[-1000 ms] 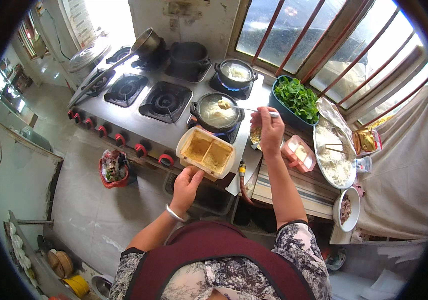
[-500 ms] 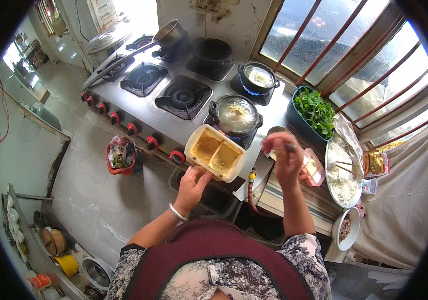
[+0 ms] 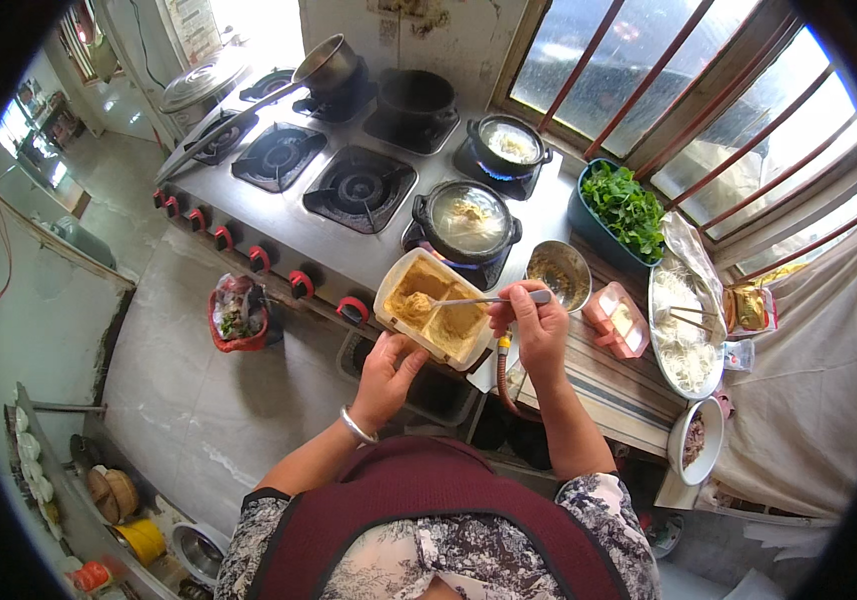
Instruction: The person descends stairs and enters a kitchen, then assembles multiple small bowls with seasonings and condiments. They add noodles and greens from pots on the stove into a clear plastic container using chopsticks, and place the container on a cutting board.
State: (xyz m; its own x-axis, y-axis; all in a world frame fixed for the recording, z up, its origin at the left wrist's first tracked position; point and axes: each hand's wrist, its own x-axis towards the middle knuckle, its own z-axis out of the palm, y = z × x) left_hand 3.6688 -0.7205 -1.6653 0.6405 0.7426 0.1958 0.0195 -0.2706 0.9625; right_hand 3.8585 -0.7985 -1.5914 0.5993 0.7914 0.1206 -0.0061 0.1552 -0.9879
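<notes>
— The right hand (image 3: 537, 318) is closed round a spoon (image 3: 474, 300). And the left?

— The left hand (image 3: 389, 380) grips the near edge of the two-part box (image 3: 439, 349), thumb on top, just in front of the nearer pot (image 3: 433, 238). The spoon's head sits in the left compartment, on yellowish-brown powder (image 3: 412, 304).

— How would you scoop well?

— I'd brace the box flat, lift the spoon level and tap any excess off inside that compartment, so nothing spills over the divider.

— The other containers?

— The nearer pot has a yellowish clump in pale contents; the rear pot (image 3: 489, 162), above a blue flame, holds something whitish. Rightward, by the striped surface (image 3: 569, 372): a metal bowl (image 3: 586, 292), contents unclear; a pink box (image 3: 601, 332) with white contents; a teal basin (image 3: 591, 225) of green leaves; an oval tray (image 3: 711, 386) of white strands under chopsticks (image 3: 692, 310).
</notes>
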